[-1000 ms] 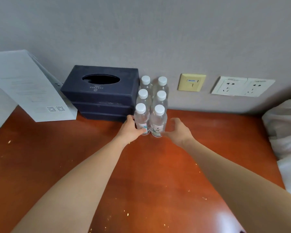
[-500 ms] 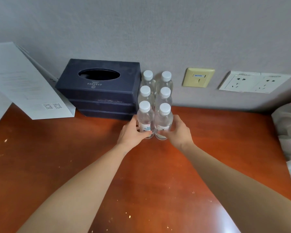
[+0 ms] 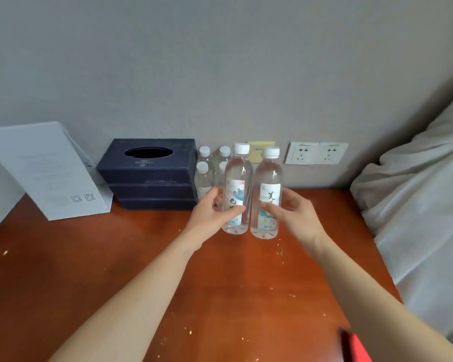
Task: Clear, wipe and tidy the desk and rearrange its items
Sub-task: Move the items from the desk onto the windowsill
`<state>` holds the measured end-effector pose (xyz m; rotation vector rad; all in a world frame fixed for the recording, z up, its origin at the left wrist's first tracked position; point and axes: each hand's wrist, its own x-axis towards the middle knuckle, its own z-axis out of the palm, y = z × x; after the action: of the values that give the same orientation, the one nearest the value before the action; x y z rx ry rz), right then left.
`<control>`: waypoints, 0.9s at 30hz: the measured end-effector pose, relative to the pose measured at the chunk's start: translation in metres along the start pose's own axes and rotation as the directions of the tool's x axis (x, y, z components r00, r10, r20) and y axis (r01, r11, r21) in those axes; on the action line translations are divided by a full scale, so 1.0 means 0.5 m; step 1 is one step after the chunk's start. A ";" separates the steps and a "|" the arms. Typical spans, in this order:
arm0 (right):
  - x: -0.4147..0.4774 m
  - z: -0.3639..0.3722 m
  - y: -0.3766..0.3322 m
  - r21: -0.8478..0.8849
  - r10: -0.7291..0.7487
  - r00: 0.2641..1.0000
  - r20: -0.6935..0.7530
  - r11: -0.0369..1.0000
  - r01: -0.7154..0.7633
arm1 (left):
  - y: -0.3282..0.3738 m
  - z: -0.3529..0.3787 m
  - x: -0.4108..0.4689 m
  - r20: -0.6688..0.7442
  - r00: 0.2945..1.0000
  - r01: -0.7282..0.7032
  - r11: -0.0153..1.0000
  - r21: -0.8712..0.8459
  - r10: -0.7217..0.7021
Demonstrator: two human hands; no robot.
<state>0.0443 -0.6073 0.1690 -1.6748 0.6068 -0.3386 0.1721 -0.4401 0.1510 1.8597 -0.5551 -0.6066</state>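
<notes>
- Step in hand, we judge: clearing. Two clear plastic white-capped water bottles, the left bottle and the right bottle, are held upright side by side over the reddish-brown wooden desk, seemingly clear of it.
- Next we should set both aside, away from the pale crumbs, so wiping can start.
- Our left hand has its fingers curled narrowly round the left bottle.
- Our right hand grips the right bottle likewise.

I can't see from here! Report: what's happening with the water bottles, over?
Left hand grips left bottle, right hand grips right bottle. Both upright, side by side. Four more bottles behind, beside tissue box. Crumbs on desk.
</notes>
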 end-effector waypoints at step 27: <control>-0.518 -0.278 -0.038 0.195 0.025 0.758 -0.652 0.971 0.137 | 0.247 0.330 -0.302 0.351 0.902 -0.240 0.968 -0.078 0.252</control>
<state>-0.2384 -0.5732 0.2438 -1.3231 0.9889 -1.0322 -0.0604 -0.5026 0.2370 1.6193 -1.0001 -0.7841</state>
